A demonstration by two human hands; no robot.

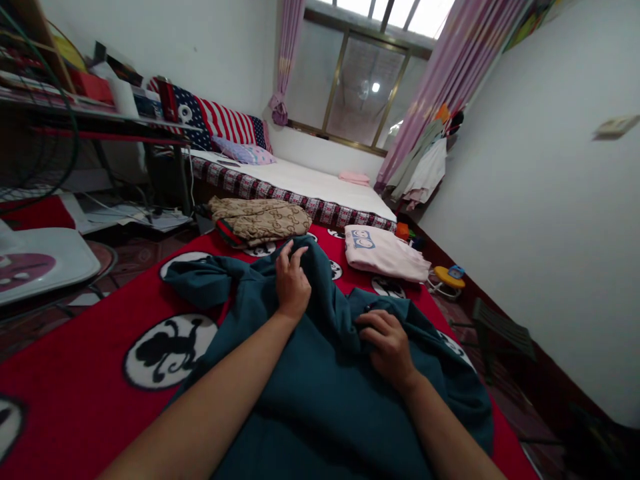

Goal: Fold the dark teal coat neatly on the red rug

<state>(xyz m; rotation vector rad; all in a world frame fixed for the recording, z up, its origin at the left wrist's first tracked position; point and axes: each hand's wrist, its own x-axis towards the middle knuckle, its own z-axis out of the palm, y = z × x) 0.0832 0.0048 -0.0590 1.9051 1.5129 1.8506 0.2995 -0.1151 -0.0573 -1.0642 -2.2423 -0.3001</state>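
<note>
Teal garment [310, 387], rumpled, on blkt [80, 393]

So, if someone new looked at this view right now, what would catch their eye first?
Probably the dark teal garment, spread across the lower middle of the view. It stands out against the bright red blanket beneath it, which has black-and-white round motifs. After that, likely the stars-and-stripes fabric by the wall at the upper left.
</note>
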